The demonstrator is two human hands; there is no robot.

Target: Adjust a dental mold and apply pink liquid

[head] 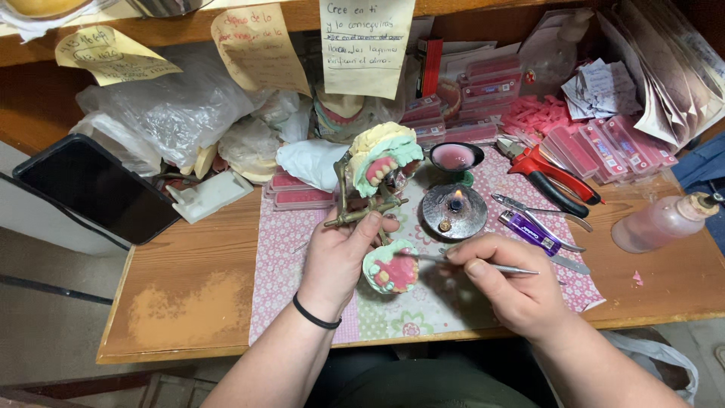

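My left hand (340,257) grips a brass dental articulator (355,215) opened wide over a patterned mat. Its upper arm carries a yellow and green plaster cast with pink wax gums and teeth (384,160). The lower green cast with pink wax and teeth (391,270) rests beside my left fingers. My right hand (506,283) holds a thin metal wax tool (453,260) like a pen, with its tip touching the lower cast's pink wax.
A small lit burner (454,210) stands just behind the hands, a dish of pink wax (455,156) beyond it. Red pliers (550,175), a purple lighter (529,232), a bottle (658,221), boxes of teeth (604,140), a phone (94,187) and plastic bags (166,106) crowd the wooden desk (189,295).
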